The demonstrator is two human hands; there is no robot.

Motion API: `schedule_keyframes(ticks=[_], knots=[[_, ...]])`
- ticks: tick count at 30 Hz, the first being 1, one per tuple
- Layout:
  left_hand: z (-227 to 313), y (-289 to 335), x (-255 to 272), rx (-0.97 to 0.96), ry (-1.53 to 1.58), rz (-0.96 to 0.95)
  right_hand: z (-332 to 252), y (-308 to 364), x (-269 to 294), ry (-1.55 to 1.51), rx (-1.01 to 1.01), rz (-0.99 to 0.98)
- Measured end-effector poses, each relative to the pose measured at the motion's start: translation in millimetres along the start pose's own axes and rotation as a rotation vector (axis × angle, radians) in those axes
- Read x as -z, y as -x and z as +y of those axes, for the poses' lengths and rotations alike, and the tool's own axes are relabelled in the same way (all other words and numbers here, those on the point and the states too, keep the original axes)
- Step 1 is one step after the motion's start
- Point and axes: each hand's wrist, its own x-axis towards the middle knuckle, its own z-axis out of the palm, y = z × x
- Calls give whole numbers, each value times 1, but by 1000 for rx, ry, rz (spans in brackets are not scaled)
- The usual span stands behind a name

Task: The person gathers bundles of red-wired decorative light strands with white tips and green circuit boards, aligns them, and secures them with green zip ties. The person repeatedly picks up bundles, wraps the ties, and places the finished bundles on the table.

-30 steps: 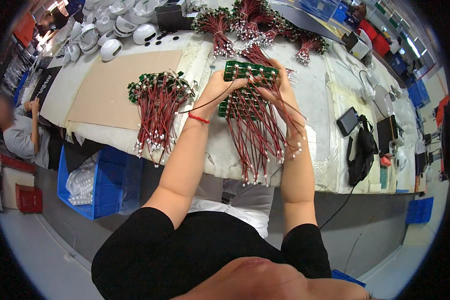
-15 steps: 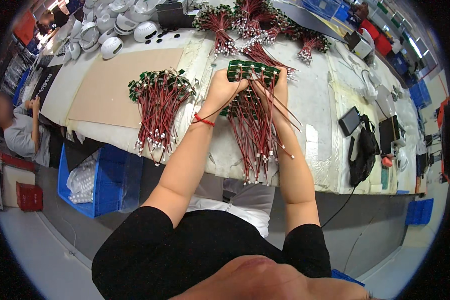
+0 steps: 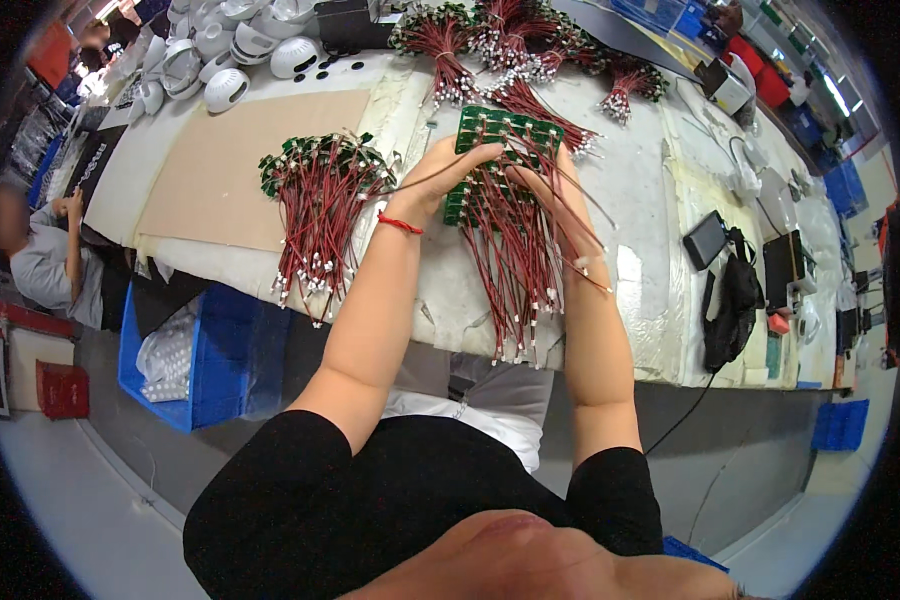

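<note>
My left hand [image 3: 436, 178] and my right hand [image 3: 560, 195] grip a green circuit board panel [image 3: 487, 127] by its two sides. Both thumbs lie over its face; the other fingers are mostly hidden behind it. Rows of small boards show on the panel. Dark red wires [image 3: 510, 270] hang from them toward me and end in small white connectors. One wire stretches left across my left hand, and a few lie over my right wrist. To the left, a heap of small green boards with similar wires [image 3: 320, 215] rests on the table, apart from my hands.
Several wired-board bundles [image 3: 445, 50] lie at the far side. White domed housings [image 3: 227, 88] are piled far left, behind a tan board [image 3: 255, 160]. At right are a black device [image 3: 705, 240] and a black bag [image 3: 730, 310]. A blue bin [image 3: 220, 350] stands below; a person [image 3: 50, 250] sits left.
The panel has risen slightly away from me and shows more of its face and lower rows. My left thumb has shifted, and one wire now extends left over that hand.
</note>
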Motion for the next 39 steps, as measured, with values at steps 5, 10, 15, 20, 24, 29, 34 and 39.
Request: schedule_keyframes(ticks=[5,10,15,20,24,29,34,39], knots=[[-3,-1,1,53,87,-83,34,-14,6,125,95,175],[-10,-6,0,-45,104,-82,24,-12,6,132,165,213],[-10,-9,0,-149,-28,-91,7,-16,14,344,174,202],[-19,-13,12,-112,-120,-212,-8,-8,16,328,25,61],[-13,-14,10,-45,-228,-230,17,-12,28,299,-58,151],[-47,-34,23,-143,-108,-213,35,-17,24,1035,531,137],[-37,-28,18,-109,-63,-274,21,-13,23,934,324,87],[-47,-31,16,-18,-171,-159,22,-4,2,755,102,375]])
